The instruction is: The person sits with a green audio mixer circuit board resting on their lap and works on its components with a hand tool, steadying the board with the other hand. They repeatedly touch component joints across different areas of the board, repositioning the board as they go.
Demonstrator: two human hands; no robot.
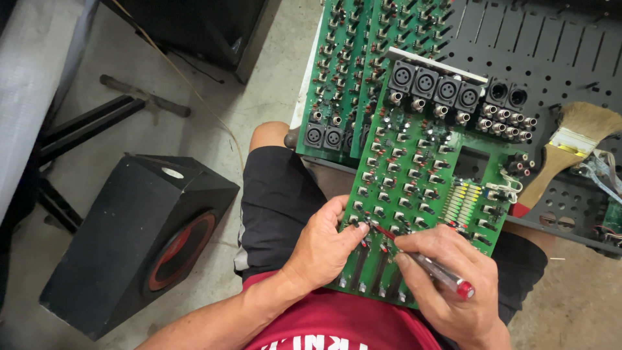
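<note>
A large green circuit board (421, 175), dense with small knob posts, sockets and slider slots, rests tilted on my lap. My left hand (324, 243) grips its lower left edge, thumb and fingers on the board. A screwdriver (424, 262) with a clear handle and red end cap is held in my right hand (453, 285), its tip touching the board near my left fingertips. Round black sockets (433, 83) line the board's top edge.
Two more green circuit boards (343, 71) lie on a black perforated metal panel (544, 45) ahead. A wooden paintbrush (570, 146) rests at right. A black speaker box (139, 236) with a red-ringed cone stands on the concrete floor at left, near black stand legs (84, 123).
</note>
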